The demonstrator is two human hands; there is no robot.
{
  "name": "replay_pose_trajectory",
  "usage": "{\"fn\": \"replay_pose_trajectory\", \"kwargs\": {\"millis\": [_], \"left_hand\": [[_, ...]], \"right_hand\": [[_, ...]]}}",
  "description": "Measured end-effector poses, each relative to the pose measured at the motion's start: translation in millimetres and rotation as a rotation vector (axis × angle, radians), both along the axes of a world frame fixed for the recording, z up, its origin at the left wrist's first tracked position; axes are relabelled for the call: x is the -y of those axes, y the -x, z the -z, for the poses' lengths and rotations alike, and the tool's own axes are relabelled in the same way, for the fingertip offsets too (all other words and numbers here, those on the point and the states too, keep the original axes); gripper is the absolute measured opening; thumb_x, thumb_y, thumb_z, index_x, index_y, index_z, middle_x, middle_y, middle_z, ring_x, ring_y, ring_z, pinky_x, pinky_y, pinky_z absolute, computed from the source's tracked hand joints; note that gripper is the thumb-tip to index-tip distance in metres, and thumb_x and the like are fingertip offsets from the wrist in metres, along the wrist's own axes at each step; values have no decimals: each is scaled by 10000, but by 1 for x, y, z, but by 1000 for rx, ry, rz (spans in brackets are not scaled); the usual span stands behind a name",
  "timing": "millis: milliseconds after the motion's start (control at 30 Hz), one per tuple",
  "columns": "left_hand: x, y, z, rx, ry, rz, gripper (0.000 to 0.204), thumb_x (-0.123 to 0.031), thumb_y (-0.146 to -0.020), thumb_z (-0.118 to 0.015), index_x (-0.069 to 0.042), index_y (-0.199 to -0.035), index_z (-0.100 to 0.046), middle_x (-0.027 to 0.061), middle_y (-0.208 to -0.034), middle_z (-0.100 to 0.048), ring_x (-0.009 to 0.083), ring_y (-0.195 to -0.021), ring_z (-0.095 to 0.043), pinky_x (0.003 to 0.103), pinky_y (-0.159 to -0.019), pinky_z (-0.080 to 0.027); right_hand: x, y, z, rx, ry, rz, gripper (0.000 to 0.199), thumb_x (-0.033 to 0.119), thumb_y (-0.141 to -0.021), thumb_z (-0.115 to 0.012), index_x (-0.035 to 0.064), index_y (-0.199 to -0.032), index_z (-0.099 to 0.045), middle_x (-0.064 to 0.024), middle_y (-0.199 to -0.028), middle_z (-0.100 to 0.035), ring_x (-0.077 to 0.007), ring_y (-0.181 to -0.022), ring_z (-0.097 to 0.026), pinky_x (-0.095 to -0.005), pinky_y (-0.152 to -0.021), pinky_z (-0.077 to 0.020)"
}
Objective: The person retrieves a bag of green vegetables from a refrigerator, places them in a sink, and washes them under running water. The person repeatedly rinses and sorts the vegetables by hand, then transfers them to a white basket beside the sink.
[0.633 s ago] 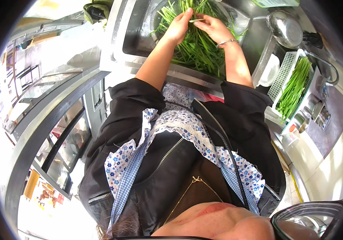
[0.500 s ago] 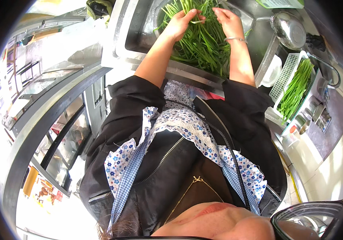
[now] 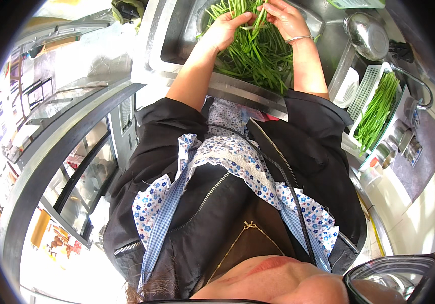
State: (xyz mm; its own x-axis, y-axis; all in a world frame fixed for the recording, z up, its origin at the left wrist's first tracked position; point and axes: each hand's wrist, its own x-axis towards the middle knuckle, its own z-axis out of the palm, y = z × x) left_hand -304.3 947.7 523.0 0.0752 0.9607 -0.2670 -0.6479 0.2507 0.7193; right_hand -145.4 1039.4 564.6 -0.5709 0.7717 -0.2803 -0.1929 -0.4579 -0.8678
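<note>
A heap of long, flat green garlic chives (image 3: 258, 61) lies in the metal sink (image 3: 177, 33) in front of me. My left hand (image 3: 225, 30) is closed around a bunch of them near their pale ends, thumb on top. Close by on the right, my right hand (image 3: 287, 21) has its thumb and fingertips pinched together on the pale stems beside the left hand's thumb. The fingertips of both hands partly overlap the chives, so how many stems each one holds is hidden.
On the right stands a white perforated basket (image 3: 363, 96) with more garlic chives (image 3: 378, 112) in it. A shiny metal bowl (image 3: 368, 38) sits beyond it, near a curved faucet (image 3: 420, 88). Metal cups (image 3: 386, 152) stand beside the basket. The sink's front rim (image 3: 248, 96) runs before my body.
My right hand has moved left toward my left hand, and its fingers have closed onto the stems. The left hand stays nearly in place on its bunch.
</note>
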Motion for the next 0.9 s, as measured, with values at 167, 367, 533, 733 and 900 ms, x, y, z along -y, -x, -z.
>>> {"fn": "replay_pose_trajectory", "kwargs": {"millis": [167, 367, 533, 733, 900], "left_hand": [[3, -2, -15, -205, 39, 11, 247, -160, -882, -634, -4, -1072, -625, 53, -919, -676, 105, -808, -630, 244, -716, -507], [7, -8, -40, -66, 45, -127, 276, -156, -925, -558, -26, -1168, -581, 69, -1015, -651, 162, -863, -625, 282, -751, -515], [4, -11, -44, -95, 86, -238, 210, -134, -912, -567, -17, -1077, -620, 62, -935, -665, 147, -798, -630, 275, -694, -521], [1, -11, -40, -81, 140, -205, 205, -181, -914, -571, -29, -1041, -629, 48, -905, -661, 142, -754, -615, 264, -652, -505], [-1, -14, -39, -244, -44, -257, 202, -189, -920, -568, -29, -1031, -619, 38, -899, -647, 115, -792, -593, 237, -681, -479]], "right_hand": [[1, 20, -4, 348, -225, -62, 116, 158, -867, -642, 50, -905, -652, 28, -692, -588, -49, -542, -500, -193, -489, -391], [0, 19, 6, 234, -263, -2, 116, 158, -861, -651, 46, -890, -646, 17, -723, -607, -60, -575, -527, -197, -517, -413], [3, 20, 8, 132, -146, 144, 169, 183, -911, -593, 31, -952, -654, 17, -782, -619, -55, -634, -531, -187, -553, -409], [10, 25, -12, 360, -340, 189, 223, 245, -908, -598, 35, -919, -669, 13, -741, -612, -64, -611, -518, -211, -541, -401], [11, 33, -20, 566, -431, 110, 292, 304, -883, -613, 20, -907, -674, -29, -724, -637, -111, -620, -550, -270, -573, -439]]}}
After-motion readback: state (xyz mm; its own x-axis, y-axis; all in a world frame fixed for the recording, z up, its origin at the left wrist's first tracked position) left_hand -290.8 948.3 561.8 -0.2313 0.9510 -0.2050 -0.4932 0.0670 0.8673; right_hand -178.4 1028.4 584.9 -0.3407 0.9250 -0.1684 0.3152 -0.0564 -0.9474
